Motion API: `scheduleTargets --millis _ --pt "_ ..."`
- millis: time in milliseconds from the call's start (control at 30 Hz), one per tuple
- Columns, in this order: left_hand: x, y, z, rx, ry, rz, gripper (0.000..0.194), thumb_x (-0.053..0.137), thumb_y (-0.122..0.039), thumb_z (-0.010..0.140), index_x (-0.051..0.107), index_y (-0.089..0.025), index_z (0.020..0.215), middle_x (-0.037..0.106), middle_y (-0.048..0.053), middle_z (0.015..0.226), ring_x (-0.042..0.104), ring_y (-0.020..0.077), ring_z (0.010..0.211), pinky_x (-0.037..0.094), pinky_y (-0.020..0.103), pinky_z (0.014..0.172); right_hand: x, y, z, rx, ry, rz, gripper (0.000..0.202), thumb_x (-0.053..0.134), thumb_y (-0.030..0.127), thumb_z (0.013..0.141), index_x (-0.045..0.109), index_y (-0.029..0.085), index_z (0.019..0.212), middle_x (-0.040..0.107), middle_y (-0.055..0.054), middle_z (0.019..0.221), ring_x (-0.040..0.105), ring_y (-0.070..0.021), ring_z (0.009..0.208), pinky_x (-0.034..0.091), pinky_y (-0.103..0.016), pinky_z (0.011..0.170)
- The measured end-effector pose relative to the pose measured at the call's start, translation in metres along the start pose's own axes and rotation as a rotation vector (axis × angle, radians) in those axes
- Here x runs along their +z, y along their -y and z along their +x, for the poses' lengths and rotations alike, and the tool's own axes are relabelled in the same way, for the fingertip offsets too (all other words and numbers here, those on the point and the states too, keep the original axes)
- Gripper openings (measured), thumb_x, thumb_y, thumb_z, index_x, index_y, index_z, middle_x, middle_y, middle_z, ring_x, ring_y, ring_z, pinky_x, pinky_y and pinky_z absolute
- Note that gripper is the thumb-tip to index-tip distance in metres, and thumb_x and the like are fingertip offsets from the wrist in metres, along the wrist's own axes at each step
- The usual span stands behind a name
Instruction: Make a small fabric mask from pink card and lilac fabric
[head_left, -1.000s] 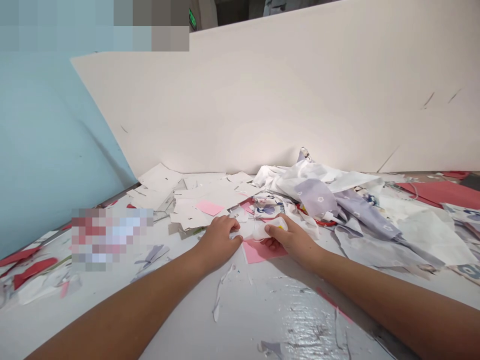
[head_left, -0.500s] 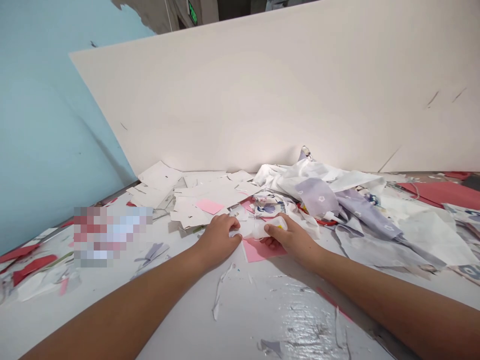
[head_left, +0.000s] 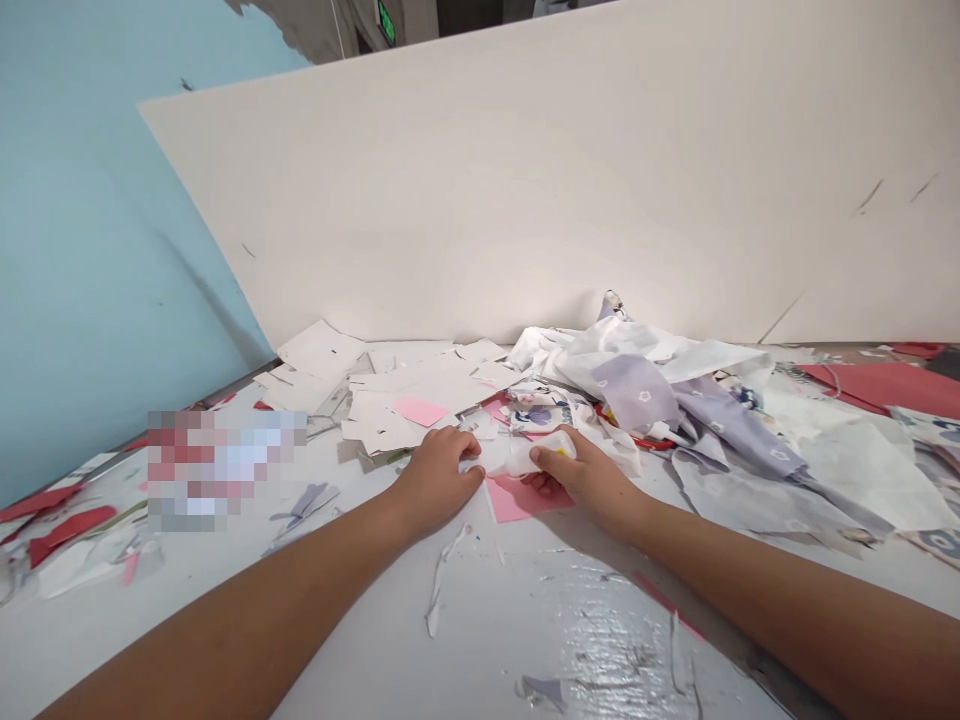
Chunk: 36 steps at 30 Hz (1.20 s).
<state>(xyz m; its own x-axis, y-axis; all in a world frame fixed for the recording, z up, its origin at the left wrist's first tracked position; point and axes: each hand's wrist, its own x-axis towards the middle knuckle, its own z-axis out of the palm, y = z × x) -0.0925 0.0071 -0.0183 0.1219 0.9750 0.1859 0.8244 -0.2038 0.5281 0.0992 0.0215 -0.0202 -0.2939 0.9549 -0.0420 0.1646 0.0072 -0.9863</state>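
Note:
My right hand (head_left: 571, 470) is wrapped round a small translucent white squeeze bottle (head_left: 517, 460) with a bit of yellow on it. The bottle lies tilted, its narrow end pointing left towards my other hand. My left hand (head_left: 444, 470) is closed, thumb and fingers curled together around something small and whitish that I cannot make out. Under the bottle and my right fingers is a pink sheet (head_left: 517, 505). Just behind my left hand, a smaller pink piece (head_left: 421, 411) rests on white card sheets (head_left: 375, 410).
Crumpled white and lilac fabric (head_left: 637, 390) is heaped at the right, with a red-handled item (head_left: 652, 443) partly under it. Red sheets (head_left: 892, 385) lie far right. Red scraps (head_left: 71, 535) and clear plastic are at the left. A white panel (head_left: 525, 200) stands behind the table.
Both hands and the bottle stay almost where they were. Only a very slight shift of the camera view shows.

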Motion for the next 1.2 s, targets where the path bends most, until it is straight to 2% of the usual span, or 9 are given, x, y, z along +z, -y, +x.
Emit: scheduleTargets --millis 133,267,433,533,700,867,1000,1200 --pt "0.000 0.000 0.000 0.005 0.003 0.002 0.013 0.045 -0.026 0.068 0.052 -0.021 0.078 0.054 0.004 0.087 0.047 0.0214 0.089 0.040 0.032 0.074 -0.002 -0.005 0.002 0.004 -0.017 0.070 0.022 0.053 0.041 0.072 0.050 0.020 0.076 0.063 -0.002 0.064 0.057 -0.0165 0.060 0.044 -0.030 0.059" --pt "0.000 0.002 0.000 0.013 0.002 -0.001 0.014 0.045 -0.027 0.068 0.052 -0.021 0.078 0.054 0.003 0.086 0.046 0.0211 0.089 0.040 0.032 0.073 -0.002 -0.008 0.005 -0.002 -0.037 0.325 0.019 0.052 0.038 0.071 0.051 0.021 0.079 0.061 0.000 0.063 0.056 -0.0155 0.056 0.046 -0.030 0.058" --pt "0.001 0.004 0.000 0.016 0.000 -0.002 0.013 0.044 -0.027 0.069 0.052 -0.021 0.077 0.054 0.003 0.085 0.046 0.0201 0.086 0.040 0.031 0.071 -0.009 0.005 0.009 -0.036 0.019 0.699 0.009 0.050 0.024 0.070 0.054 0.020 0.077 0.064 -0.002 0.070 0.061 -0.0184 0.068 0.048 -0.033 0.067" --pt "0.001 0.004 0.000 0.019 -0.006 -0.005 0.013 0.044 -0.027 0.069 0.052 -0.021 0.078 0.053 0.003 0.084 0.046 0.0203 0.087 0.040 0.031 0.071 -0.020 0.016 0.011 -0.039 -0.026 0.793 0.008 0.050 0.019 0.068 0.053 0.021 0.075 0.066 -0.002 0.077 0.062 -0.0182 0.072 0.049 -0.034 0.072" --pt "0.001 0.003 0.000 0.012 -0.001 -0.005 0.013 0.044 -0.026 0.069 0.052 -0.021 0.078 0.053 0.003 0.084 0.046 0.0208 0.087 0.039 0.032 0.072 -0.030 0.027 0.011 -0.027 -0.103 0.694 0.004 0.053 0.022 0.068 0.054 0.021 0.073 0.064 -0.002 0.077 0.062 -0.0171 0.069 0.050 -0.032 0.073" --pt "0.000 0.002 -0.001 0.012 0.009 -0.013 0.012 0.044 -0.027 0.069 0.051 -0.021 0.078 0.053 0.003 0.085 0.046 0.0206 0.087 0.040 0.032 0.072 -0.026 0.023 0.009 0.001 -0.018 0.620 0.009 0.059 0.009 0.059 0.058 0.017 0.063 0.061 -0.001 0.063 0.061 -0.0167 0.071 0.050 -0.030 0.078" --pt "0.000 0.001 -0.001 -0.003 0.016 -0.011 0.013 0.044 -0.027 0.069 0.052 -0.021 0.078 0.054 0.003 0.086 0.046 0.0207 0.088 0.040 0.032 0.072 -0.020 0.018 0.007 0.025 -0.031 0.601 0.006 0.062 0.013 0.060 0.058 0.017 0.062 0.060 -0.001 0.065 0.058 -0.0153 0.071 0.049 -0.032 0.080" --pt "0.001 0.002 0.000 0.008 0.000 -0.005 0.012 0.045 -0.027 0.069 0.052 -0.021 0.078 0.053 0.003 0.086 0.046 0.0202 0.088 0.040 0.031 0.071 -0.014 0.018 0.003 -0.031 0.116 0.472 0.017 0.064 0.013 0.059 0.060 0.016 0.075 0.059 0.001 0.063 0.056 -0.0136 0.064 0.046 -0.029 0.067"
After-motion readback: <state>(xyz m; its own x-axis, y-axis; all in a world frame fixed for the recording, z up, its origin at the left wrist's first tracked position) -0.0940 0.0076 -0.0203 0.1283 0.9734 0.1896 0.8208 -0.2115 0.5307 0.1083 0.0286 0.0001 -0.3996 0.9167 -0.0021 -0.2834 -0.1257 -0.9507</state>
